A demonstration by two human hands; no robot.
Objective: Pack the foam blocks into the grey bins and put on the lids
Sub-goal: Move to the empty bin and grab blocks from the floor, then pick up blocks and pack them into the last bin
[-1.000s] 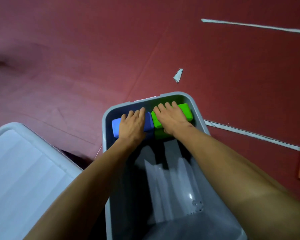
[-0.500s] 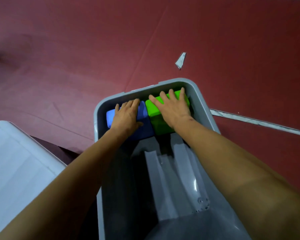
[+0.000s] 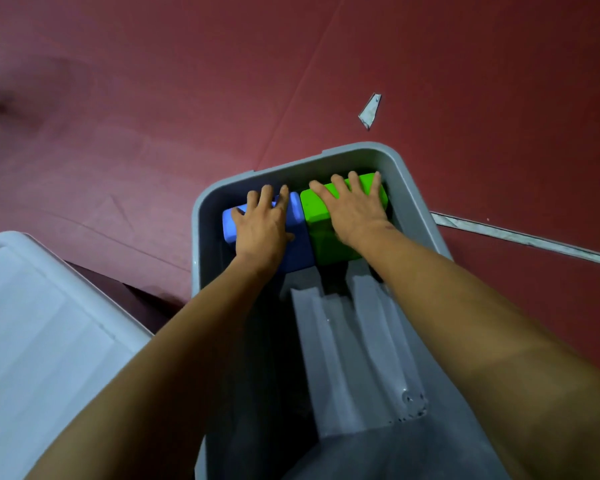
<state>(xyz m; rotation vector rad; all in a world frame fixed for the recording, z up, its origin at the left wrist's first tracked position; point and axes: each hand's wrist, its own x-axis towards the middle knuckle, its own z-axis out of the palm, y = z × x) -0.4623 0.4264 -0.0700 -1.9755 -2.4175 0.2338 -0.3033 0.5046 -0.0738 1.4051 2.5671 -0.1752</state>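
A grey bin (image 3: 201,216) stands open on the red floor in front of me. At its far end a blue foam block (image 3: 297,254) and a green foam block (image 3: 314,206) sit side by side, touching. My left hand (image 3: 262,225) lies flat on top of the blue block with its fingers spread. Over the green block my right hand (image 3: 355,207) presses down, fingers straight and reaching the far edge. The near part of the bin shows its ribbed grey bottom.
A white lidded bin (image 3: 42,334) stands at the lower left, close to the grey bin. A scrap of white tape (image 3: 370,110) and a long tape line (image 3: 520,235) mark the red floor beyond and to the right.
Both blocks have gone deeper into the far end of the bin under my hands. My left fingers have spread. The view has tilted, and an orange block at the right edge has left the frame.
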